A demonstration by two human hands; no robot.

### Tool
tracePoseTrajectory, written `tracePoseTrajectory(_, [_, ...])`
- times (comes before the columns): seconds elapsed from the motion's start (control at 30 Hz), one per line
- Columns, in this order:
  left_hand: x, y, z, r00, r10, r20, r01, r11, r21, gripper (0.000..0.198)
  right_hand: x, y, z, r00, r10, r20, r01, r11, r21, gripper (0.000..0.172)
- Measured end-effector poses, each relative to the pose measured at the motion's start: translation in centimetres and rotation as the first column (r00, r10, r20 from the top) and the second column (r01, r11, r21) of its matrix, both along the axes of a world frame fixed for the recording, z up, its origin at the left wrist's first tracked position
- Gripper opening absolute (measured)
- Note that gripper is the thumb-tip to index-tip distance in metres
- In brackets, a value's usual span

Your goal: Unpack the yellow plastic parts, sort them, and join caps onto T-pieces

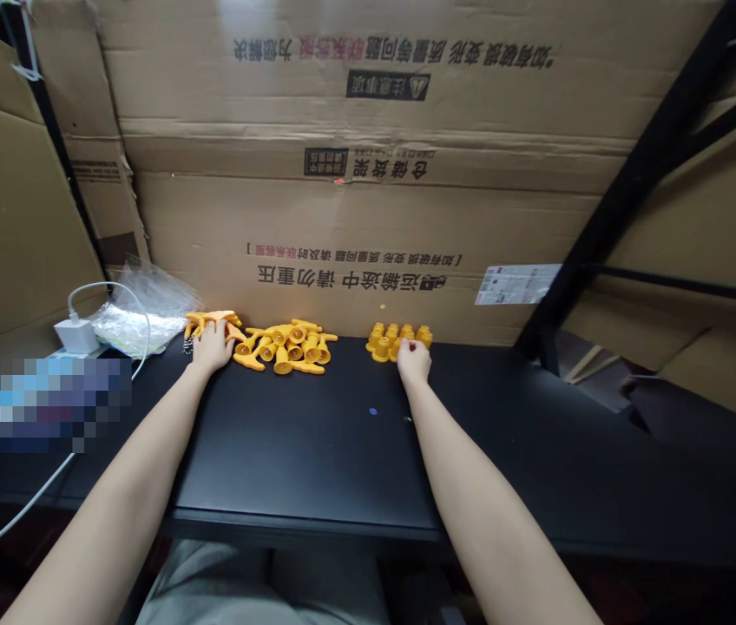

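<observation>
The small yellow bell-shaped pieces [381, 345] stand in a tight group on the smooth black worktop [290, 460]. Your right hand [414, 360] is at their near edge, fingers curled; whether its grip holds one, I cannot tell. Your left hand [213, 347] lies upon the yellow-orange curved pieces [200, 321], and its grip I also cannot tell. Between your hands there is a loose yellow heap [303, 343]. Farther left lies a crinkled clear plastic bag [147, 308]; behind stands a printed brown cardboard sheet [342, 208].
</observation>
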State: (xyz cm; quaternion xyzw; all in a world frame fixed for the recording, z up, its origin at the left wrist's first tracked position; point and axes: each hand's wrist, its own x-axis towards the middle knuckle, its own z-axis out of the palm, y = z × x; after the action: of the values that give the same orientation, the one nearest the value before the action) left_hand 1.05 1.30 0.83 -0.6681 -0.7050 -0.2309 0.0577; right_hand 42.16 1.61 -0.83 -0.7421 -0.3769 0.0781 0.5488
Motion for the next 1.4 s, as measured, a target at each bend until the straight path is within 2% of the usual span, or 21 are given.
tracePoseTrajectory(0.13, [-0.6,0.1,0.6,0.996,0.012,-0.084,-0.012,1.000,0.006,0.045,0.2,0.3,-0.4,1.000,-0.008,0.003,0.007,0.999,0.050,0.019])
tracePoseTrajectory(0.33, [-1.0,0.4,0.5,0.985,0.014,-0.171,0.000,0.997,0.083,0.038,0.3,0.5,-0.6,1.000,-0.015,0.020,0.015,0.999,0.030,0.020])
tracePoseTrajectory(0.43, [-1.0,0.8,0.5,0.977,-0.030,-0.211,0.056,0.991,0.119,0.037,0.3,0.6,-0.7,1.000,-0.018,0.015,0.017,0.999,0.048,0.019])
tracePoseTrajectory(0.57, [-0.6,1.4,0.8,0.965,-0.119,-0.235,0.148,0.983,0.106,0.036,0.3,0.7,-0.8,1.000,-0.024,0.014,0.023,0.998,0.060,0.019])
tracePoseTrajectory(0.67, [0.2,1.7,1.0,0.963,-0.152,-0.222,0.174,0.981,0.082,0.037,0.3,0.6,-0.7,1.000,-0.016,0.015,0.015,0.998,0.061,0.019])
tracePoseTrajectory(0.9, [1.7,2.2,1.1,0.965,-0.121,-0.234,0.127,0.992,0.011,0.037,-0.2,-0.1,0.0,1.000,0.005,0.021,-0.005,1.000,-0.011,0.021])
tracePoseTrajectory(1.03, [1.6,2.6,2.0,0.974,-0.110,-0.198,0.103,0.994,-0.048,0.037,-0.3,-0.3,0.2,1.000,0.002,0.010,-0.002,1.000,-0.008,0.021])
tracePoseTrajectory(1.2, [1.8,2.2,3.5,0.989,-0.009,-0.145,0.013,1.000,0.028,0.036,-0.3,-0.3,0.0,1.000,0.008,0.003,-0.008,1.000,0.000,0.020])
tracePoseTrajectory(1.27, [2.2,1.8,3.9,0.988,-0.030,-0.149,0.037,0.998,0.045,0.036,-0.3,-0.2,0.0,1.000,0.006,-0.001,-0.006,1.000,0.012,0.020])
tracePoseTrajectory(1.33, [2.9,1.4,4.2,0.984,-0.107,-0.144,0.100,0.993,-0.057,0.037,-0.3,-0.2,0.0,1.000,0.003,-0.002,-0.003,1.000,0.020,0.020])
tracePoseTrajectory(1.4, [3.6,1.1,4.4,0.978,-0.180,-0.109,0.150,0.960,-0.238,0.038,-0.4,-0.2,0.1,1.000,0.003,0.002,-0.003,1.000,0.023,0.021])
